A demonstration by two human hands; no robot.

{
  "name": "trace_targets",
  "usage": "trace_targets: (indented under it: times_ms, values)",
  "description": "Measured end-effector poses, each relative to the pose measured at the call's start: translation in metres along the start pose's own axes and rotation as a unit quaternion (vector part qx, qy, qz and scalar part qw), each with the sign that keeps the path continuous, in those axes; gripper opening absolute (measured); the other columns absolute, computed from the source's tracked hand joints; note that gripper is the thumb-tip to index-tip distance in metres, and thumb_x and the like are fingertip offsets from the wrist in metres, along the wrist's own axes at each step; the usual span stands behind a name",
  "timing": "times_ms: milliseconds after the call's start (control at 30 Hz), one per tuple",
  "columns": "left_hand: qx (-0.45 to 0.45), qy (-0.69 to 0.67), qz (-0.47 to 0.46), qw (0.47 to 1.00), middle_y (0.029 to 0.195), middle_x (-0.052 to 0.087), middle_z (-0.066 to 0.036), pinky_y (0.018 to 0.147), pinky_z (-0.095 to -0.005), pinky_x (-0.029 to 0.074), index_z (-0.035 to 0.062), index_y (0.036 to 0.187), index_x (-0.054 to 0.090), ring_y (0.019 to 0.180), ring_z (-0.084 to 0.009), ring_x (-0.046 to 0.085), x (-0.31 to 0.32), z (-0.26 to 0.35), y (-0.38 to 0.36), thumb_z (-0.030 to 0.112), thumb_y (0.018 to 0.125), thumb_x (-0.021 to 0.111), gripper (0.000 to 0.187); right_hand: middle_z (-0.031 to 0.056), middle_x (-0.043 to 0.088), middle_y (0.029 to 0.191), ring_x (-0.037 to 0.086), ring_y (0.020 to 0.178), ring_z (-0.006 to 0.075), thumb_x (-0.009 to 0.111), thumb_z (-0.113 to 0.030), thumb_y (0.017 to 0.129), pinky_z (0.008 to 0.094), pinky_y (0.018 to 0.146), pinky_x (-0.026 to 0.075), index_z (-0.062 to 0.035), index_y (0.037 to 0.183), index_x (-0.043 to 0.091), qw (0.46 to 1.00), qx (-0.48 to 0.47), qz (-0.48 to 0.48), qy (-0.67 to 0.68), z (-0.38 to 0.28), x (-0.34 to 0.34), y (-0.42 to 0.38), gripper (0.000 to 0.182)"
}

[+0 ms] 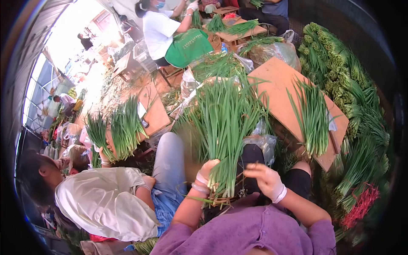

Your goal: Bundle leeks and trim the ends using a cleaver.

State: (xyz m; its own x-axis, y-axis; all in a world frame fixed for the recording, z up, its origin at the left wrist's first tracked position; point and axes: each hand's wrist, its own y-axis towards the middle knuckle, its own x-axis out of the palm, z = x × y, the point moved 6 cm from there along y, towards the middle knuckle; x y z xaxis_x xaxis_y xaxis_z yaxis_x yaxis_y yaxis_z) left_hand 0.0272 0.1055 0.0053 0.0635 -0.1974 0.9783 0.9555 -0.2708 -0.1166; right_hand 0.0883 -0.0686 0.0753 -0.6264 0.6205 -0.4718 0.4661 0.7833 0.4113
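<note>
A thick bunch of green chives (227, 123) stands upright before me, its pale root ends down near my lap. My left hand (208, 172), in a thin glove, is wrapped round the bunch just above the roots. To the right of the stems, and apart from them, my right hand (263, 180) is raised with its fingers stretched toward the bunch. A smaller bundle of chives (313, 119) lies on a wooden board (272, 80) at my right. Beside that bundle is a knife (332, 136), partly hidden by the leaves.
Close on my left sits a co-worker (104, 199), with chives on another board (155, 110). Tall stacks of tied chives (361, 102) line the right wall, with red ties (360, 204) nearby. Farther off, a person in a green apron (187, 49) works beside a plastic bag of chives (276, 53).
</note>
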Motion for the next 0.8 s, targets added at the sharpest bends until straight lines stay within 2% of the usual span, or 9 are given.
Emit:
trace_targets:
  times_ms: [67, 100, 133, 200, 267, 400, 467, 567, 800]
  values:
    - [0.028, 0.086, 0.025, 0.996, 0.115, 0.058, -0.018, 0.088, -0.0415, 0.050, -0.0043, 0.127, 0.045, 0.100, -0.0297, 0.061, 0.018, 0.011, -0.005, 0.013, 0.075, 0.066, 0.059, 0.0141, 0.059, 0.116, 0.057, 0.107, 0.0247, 0.051, -0.012, 0.087, 0.0336, 0.091, 0.045, -0.0065, 0.115, 0.061, 0.995, 0.065, 0.058, 0.055, 0.016, 0.004, 0.004, 0.030]
    - [0.051, 0.170, 0.052, 0.983, 0.115, 0.058, -0.017, 0.088, -0.0417, 0.050, -0.0034, 0.128, 0.044, 0.100, -0.0292, 0.061, 0.022, 0.019, -0.007, 0.012, 0.072, 0.069, 0.063, 0.0142, 0.058, 0.117, 0.056, 0.108, 0.0238, 0.051, -0.018, 0.090, 0.0340, 0.093, 0.043, -0.0049, 0.117, 0.060, 0.939, 0.229, 0.041, 0.253, 0.034, 0.015, 0.004, 0.031]
    - [0.042, 0.253, 0.057, 0.965, 0.116, 0.057, -0.016, 0.089, -0.0407, 0.049, 0.0009, 0.130, 0.044, 0.100, -0.0271, 0.061, 0.024, 0.026, -0.008, 0.011, 0.067, 0.074, 0.071, 0.0144, 0.058, 0.118, 0.056, 0.110, 0.0230, 0.050, -0.023, 0.092, 0.0344, 0.095, 0.042, -0.0034, 0.118, 0.058, 0.818, 0.377, 0.019, 0.435, 0.046, 0.033, -0.006, 0.034]
    - [-0.011, 0.353, 0.111, 0.929, 0.118, 0.056, -0.012, 0.092, -0.0360, 0.046, 0.0036, 0.133, 0.042, 0.104, -0.0219, 0.058, 0.009, 0.024, -0.016, 0.007, 0.065, 0.075, 0.075, 0.0132, 0.058, 0.121, 0.055, 0.111, 0.0220, 0.051, -0.033, 0.092, 0.0331, 0.097, 0.040, -0.0043, 0.121, 0.057, 0.827, 0.364, 0.008, 0.428, 0.058, 0.026, -0.007, 0.041]
    - [-0.053, 0.584, 0.128, 0.800, 0.120, 0.055, -0.007, 0.096, -0.0312, 0.040, 0.0042, 0.134, 0.040, 0.108, -0.0165, 0.053, -0.024, 0.003, -0.022, 0.007, 0.066, 0.075, 0.077, 0.0115, 0.059, 0.121, 0.056, 0.111, 0.0220, 0.055, -0.037, 0.089, 0.0311, 0.096, 0.041, -0.0054, 0.121, 0.057, 0.881, 0.294, -0.346, 0.136, 0.068, 0.023, -0.014, 0.045]
    - [-0.029, 0.531, 0.149, 0.834, 0.125, 0.052, -0.003, 0.098, -0.0285, 0.037, 0.0046, 0.136, 0.038, 0.113, -0.0130, 0.048, -0.054, -0.015, -0.035, -0.001, 0.068, 0.070, 0.075, 0.0151, 0.066, 0.093, 0.063, 0.089, 0.0281, 0.057, -0.042, 0.083, 0.0339, 0.080, 0.048, -0.0085, 0.097, 0.068, 0.923, 0.314, -0.218, -0.051, 0.110, -0.047, -0.021, 0.038]
    - [-0.028, 0.557, 0.157, 0.815, 0.125, 0.052, -0.003, 0.098, -0.0285, 0.037, 0.0046, 0.136, 0.038, 0.113, -0.0129, 0.048, -0.054, -0.017, -0.035, -0.001, 0.069, 0.070, 0.075, 0.0063, 0.066, 0.101, 0.061, 0.096, 0.0228, 0.059, -0.043, 0.083, 0.0361, 0.079, 0.047, -0.0062, 0.110, 0.064, 0.877, 0.457, -0.056, 0.137, 0.150, -0.084, -0.029, 0.046]
    - [-0.005, 0.580, 0.163, 0.798, 0.124, 0.052, -0.003, 0.098, -0.0284, 0.037, 0.0045, 0.137, 0.036, 0.112, -0.0127, 0.049, -0.066, -0.014, -0.037, 0.000, 0.069, 0.069, 0.075, 0.0076, 0.056, 0.121, 0.051, 0.111, 0.0191, 0.059, -0.043, 0.085, 0.0378, 0.090, 0.040, -0.0072, 0.132, 0.046, 0.867, 0.472, -0.006, 0.162, 0.169, -0.091, -0.017, 0.061]
    - [-0.022, 0.644, 0.211, 0.735, 0.119, 0.056, -0.004, 0.094, -0.0260, 0.040, 0.0038, 0.139, 0.032, 0.106, -0.0114, 0.052, -0.062, -0.018, -0.046, 0.006, 0.069, 0.070, 0.079, 0.0119, 0.050, 0.129, 0.043, 0.122, 0.0210, 0.061, -0.044, 0.084, 0.0375, 0.099, 0.032, -0.0002, 0.138, 0.035, 0.874, 0.424, 0.066, 0.229, 0.151, -0.082, 0.054, 0.074]
